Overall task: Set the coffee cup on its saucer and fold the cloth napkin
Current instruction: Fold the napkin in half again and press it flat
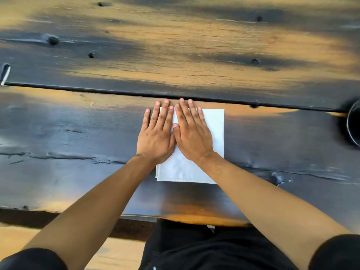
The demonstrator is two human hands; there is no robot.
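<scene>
Hands flat on folded napkin, dark wooden table (78,123).
Left hand (155,137) fingers straight, pressing white napkin (214,131) left edge; right hand (192,137) likewise, mid-napkin; dark round item (353,123) cut off far right.

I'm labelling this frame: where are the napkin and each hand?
napkin (214,129), head view, bare right part.
left hand (155,140), head view, back of hand.
right hand (193,138), head view, back of hand.

Both hands (176,136) flat, fingers straight
</scene>
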